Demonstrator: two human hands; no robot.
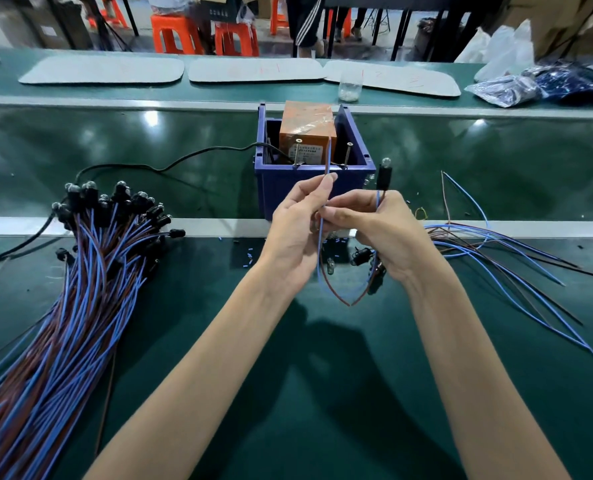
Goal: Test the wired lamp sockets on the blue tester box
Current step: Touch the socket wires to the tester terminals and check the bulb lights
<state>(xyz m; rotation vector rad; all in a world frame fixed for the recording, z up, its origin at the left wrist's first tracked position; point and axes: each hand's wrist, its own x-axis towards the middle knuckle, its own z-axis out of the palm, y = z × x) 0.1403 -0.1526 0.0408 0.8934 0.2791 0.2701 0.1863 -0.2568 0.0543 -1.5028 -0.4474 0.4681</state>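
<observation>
while over box rim (277, 167), pinched wire (328, 157)

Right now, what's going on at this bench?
A person is testing one wired socket. The right hand holds a lamp socket upright by its leads, bulb on top, just in front of the blue tester box. The left hand pinches the blue wire, its end pointing up at the box; whether it touches a contact cannot be told. A big bundle of wired sockets lies to the left, loose wires to the right.
</observation>
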